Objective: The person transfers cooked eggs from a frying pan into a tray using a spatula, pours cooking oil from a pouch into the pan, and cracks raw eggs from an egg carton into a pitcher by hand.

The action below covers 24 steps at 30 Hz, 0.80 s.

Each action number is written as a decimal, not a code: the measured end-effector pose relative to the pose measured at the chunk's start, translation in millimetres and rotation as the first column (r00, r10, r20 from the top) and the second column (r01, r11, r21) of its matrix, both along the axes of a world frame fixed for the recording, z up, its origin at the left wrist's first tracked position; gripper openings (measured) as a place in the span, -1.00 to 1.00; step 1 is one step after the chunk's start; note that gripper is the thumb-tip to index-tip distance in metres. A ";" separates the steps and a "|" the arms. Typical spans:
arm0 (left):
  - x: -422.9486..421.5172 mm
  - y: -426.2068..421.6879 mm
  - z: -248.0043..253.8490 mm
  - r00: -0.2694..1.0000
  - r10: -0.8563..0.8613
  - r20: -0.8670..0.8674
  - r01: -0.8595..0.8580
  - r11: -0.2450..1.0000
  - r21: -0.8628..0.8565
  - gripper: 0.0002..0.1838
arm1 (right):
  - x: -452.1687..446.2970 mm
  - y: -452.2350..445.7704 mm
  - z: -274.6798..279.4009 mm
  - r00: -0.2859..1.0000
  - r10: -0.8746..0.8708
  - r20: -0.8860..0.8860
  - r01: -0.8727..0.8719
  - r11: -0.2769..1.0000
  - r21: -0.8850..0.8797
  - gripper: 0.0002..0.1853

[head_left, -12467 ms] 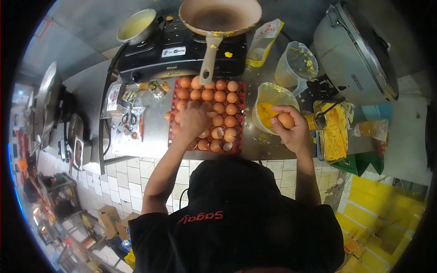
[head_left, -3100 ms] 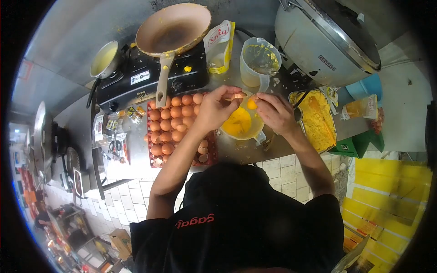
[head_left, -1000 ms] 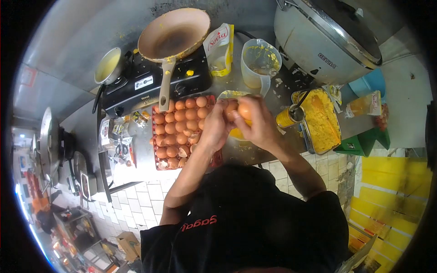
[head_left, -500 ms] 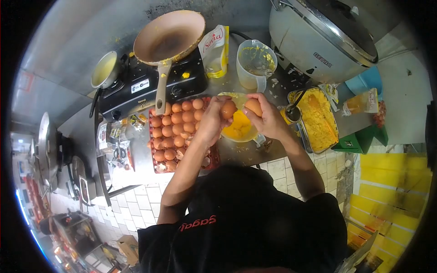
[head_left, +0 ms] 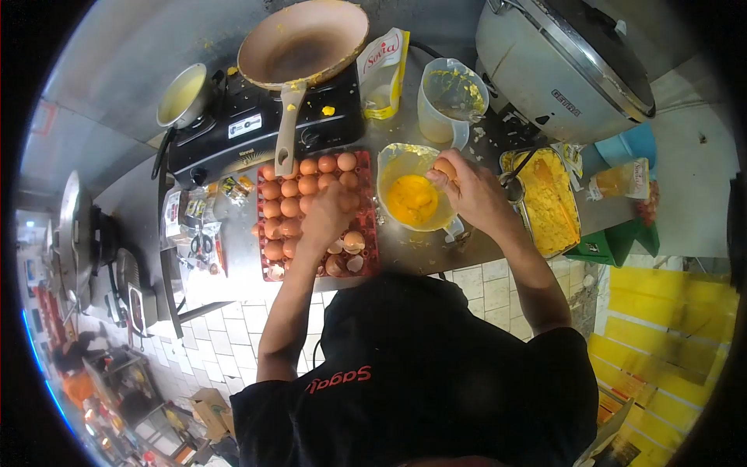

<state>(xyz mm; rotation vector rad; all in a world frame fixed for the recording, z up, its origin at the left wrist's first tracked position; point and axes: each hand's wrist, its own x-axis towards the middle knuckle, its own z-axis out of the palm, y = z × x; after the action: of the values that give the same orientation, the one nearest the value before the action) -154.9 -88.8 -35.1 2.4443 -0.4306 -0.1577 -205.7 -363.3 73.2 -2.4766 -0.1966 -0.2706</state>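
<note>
My right hand [head_left: 471, 187] is closed round a brown egg [head_left: 444, 168] above the right rim of a clear plastic jug [head_left: 387, 204]. Several yolks [head_left: 412, 201] lie in the bottom of the jug. My left hand [head_left: 324, 219] is down over the red egg tray [head_left: 372, 218], its fingertips among the eggs in the right half. Those fingers are blurred and partly hidden, so their grip is unclear. Whole brown eggs [head_left: 289, 187] fill much of the tray. Broken shells [head_left: 354, 241] sit in its near right corner.
Behind the tray stands a black gas stove [head_left: 257, 132] with a frying pan [head_left: 303, 43] and a small saucepan [head_left: 183, 97]. A second jug [head_left: 451, 101] and a pouch [head_left: 383, 74] are at the back. On the right are a large cooker [head_left: 552, 70] and a container of yellow food [head_left: 548, 202].
My left hand has moved left and away from the jug to the tray. My right hand still holds its egg, slightly further right. The head view has shifted a little.
</note>
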 end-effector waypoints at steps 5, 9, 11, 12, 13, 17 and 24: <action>3.3 -7.5 -8.7 0.999 -0.023 0.044 0.015 0.984 0.175 -0.69 | -1.8 2.1 3.3 0.997 -0.032 -0.064 0.030 0.999 -0.027 -0.66; 6.2 -3.6 -8.2 0.999 -0.042 0.032 0.038 0.993 0.108 -0.63 | 0.4 1.1 4.7 1.000 -0.021 -0.001 0.021 0.999 0.024 -0.67; 10.2 0.1 -8.5 0.999 -0.042 0.008 0.041 0.994 0.104 -0.61 | -1.1 -0.3 0.7 0.995 -0.005 -0.095 0.022 0.983 0.180 -0.69; 11.4 -0.3 -7.5 0.999 -0.034 -0.007 0.035 0.993 0.116 -0.60 | -1.2 1.1 0.6 0.990 0.011 -0.142 0.025 0.967 0.255 -0.70; 10.5 -1.2 -7.1 0.999 -0.023 -0.024 0.025 0.992 0.126 -0.60 | -1.3 3.5 2.3 0.977 0.015 -0.211 0.057 0.942 0.331 -0.70; 3.0 -8.3 -3.5 1.000 0.006 0.026 -0.009 0.994 0.105 -0.69 | -3.2 19.7 7.0 0.935 0.066 -0.348 0.113 0.876 0.469 -0.68; 13.3 -10.3 -11.7 0.994 0.106 -0.009 -0.105 0.994 0.017 -0.60 | -0.3 63.0 7.0 0.961 0.190 -0.201 -0.115 0.936 0.332 -0.67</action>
<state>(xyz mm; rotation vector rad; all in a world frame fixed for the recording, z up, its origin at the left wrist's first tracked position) -141.6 -99.2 -46.8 2.4742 -0.2957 -0.1291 -206.0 -300.3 80.2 -2.1357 -0.2279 0.0518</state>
